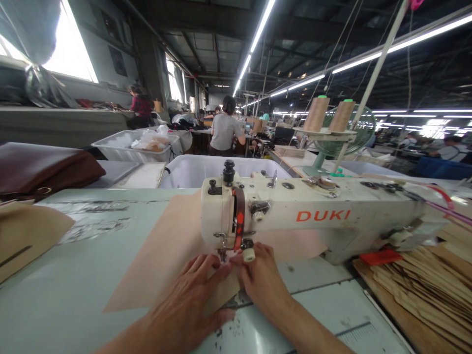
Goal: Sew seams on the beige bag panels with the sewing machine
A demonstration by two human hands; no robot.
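Pale tan sheet [158, 255] lay on the table [55, 305], under and left of the sewing machine [276, 206]; the left hand [191, 290] rested on it, the right hand [263, 275] near the presser foot [222, 254] (whether either grip had closed, I couldn't tell).

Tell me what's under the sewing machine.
Pale material lies under the machine, on the green table. The left hand and right hand are at its left end. They and the machine hide part of the material and table beneath.
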